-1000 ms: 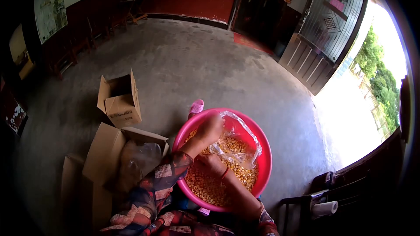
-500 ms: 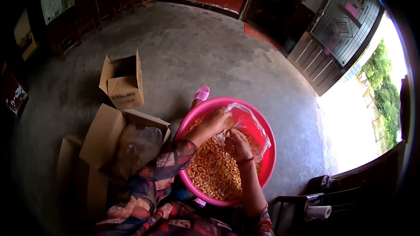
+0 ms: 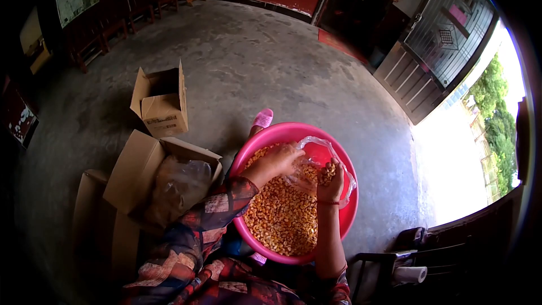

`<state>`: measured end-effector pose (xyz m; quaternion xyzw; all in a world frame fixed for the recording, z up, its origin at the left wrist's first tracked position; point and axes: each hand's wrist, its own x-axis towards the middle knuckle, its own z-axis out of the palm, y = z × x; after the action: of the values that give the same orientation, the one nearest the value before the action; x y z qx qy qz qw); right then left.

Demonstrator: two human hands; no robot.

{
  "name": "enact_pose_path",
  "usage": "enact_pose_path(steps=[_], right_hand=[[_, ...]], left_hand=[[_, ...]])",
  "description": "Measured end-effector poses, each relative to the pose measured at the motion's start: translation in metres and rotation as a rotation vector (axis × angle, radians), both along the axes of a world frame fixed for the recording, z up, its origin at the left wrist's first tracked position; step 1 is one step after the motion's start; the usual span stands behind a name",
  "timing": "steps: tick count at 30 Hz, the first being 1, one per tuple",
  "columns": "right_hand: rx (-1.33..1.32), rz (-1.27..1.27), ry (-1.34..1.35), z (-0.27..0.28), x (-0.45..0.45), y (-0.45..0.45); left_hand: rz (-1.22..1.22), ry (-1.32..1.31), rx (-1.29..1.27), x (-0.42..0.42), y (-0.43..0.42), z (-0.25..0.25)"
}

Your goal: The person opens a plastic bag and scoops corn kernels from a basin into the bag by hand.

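Note:
A large pink basin (image 3: 354, 209) stands before me, filled with yellow-orange corn kernels (image 3: 278, 217). Inside it, toward the far right, a clear plastic bag (image 3: 301, 182) is spread, with some kernels in it. My left hand (image 3: 281, 159) is closed on the near left edge of the bag's mouth. In the right part of the basin, over the bag, my right hand (image 3: 332, 185) is turned palm up with curled fingers around a small handful of kernels. A red band circles that wrist.
Left of the basin sits an opened cardboard box (image 3: 132, 175) with clear plastic bags (image 3: 183, 183) inside. A second open box (image 3: 164, 114) stands behind it. A dark chair-like frame with a white roll (image 3: 410, 274) is at lower right. An open door (image 3: 435, 51) is at right.
My right hand has moved right, away from my left, and turned palm up, showing kernels in it. The left hand keeps its hold on the bag and has shifted slightly.

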<state>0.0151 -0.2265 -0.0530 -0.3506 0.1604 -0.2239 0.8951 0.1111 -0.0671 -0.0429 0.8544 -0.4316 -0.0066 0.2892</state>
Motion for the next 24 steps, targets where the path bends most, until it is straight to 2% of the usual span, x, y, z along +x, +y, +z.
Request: enact_pose_path(steps=[2, 4, 5, 7, 8, 10, 11, 13, 14, 17, 19, 20, 21, 23, 24], right_hand=[[0.014, -0.028, 0.007, -0.003, 0.003, 0.001], [-0.038, 0.057, -0.161, -0.008, 0.008, 0.001], [-0.039, 0.058, -0.161, -0.010, 0.009, 0.001], [-0.405, -0.067, -0.043, -0.001, 0.008, 0.009], [-0.405, -0.066, -0.043, 0.004, 0.007, 0.015], [-0.781, -0.214, -0.006, 0.023, 0.000, 0.032], [-0.783, -0.215, -0.007, 0.023, -0.003, 0.030], [-0.775, 0.105, -0.014, 0.021, -0.010, 0.028], [-0.770, 0.178, -0.061, 0.018, -0.011, 0.033], [-1.118, 0.492, -0.056, 0.015, -0.014, 0.048], [-1.557, 0.499, -0.215, 0.020, -0.013, 0.063], [-1.684, 0.532, -0.312, 0.008, -0.007, 0.065], [-1.683, 0.532, -0.311, 0.006, -0.006, 0.071], [-1.840, 0.313, -0.528, 0.004, -0.003, 0.082], [-1.856, 0.382, -0.419, 0.002, -0.006, 0.084]], left_hand=[[0.002, -0.010, -0.009, -0.002, 0.002, 0.000], [0.004, -0.019, -0.018, -0.003, 0.002, 0.002], [0.006, -0.013, -0.006, -0.003, 0.002, 0.003], [0.009, -0.006, 0.006, -0.002, 0.001, 0.000], [0.009, -0.013, 0.018, 0.000, 0.001, -0.005], [0.009, -0.020, 0.030, 0.002, -0.001, -0.009], [0.018, -0.033, 0.038, 0.002, -0.001, -0.009], [0.028, -0.047, 0.046, 0.003, -0.002, -0.011], [0.034, -0.045, 0.041, 0.004, -0.002, -0.012], [0.056, -0.045, 0.031, 0.004, -0.003, -0.009], [0.071, -0.047, 0.025, 0.003, -0.004, -0.004], [0.076, -0.034, -0.020, 0.003, -0.004, -0.002], [0.082, -0.021, -0.064, 0.003, -0.004, -0.001], [0.077, -0.028, -0.099, 0.005, -0.004, -0.003], [0.076, -0.036, -0.135, 0.005, -0.004, -0.002]])
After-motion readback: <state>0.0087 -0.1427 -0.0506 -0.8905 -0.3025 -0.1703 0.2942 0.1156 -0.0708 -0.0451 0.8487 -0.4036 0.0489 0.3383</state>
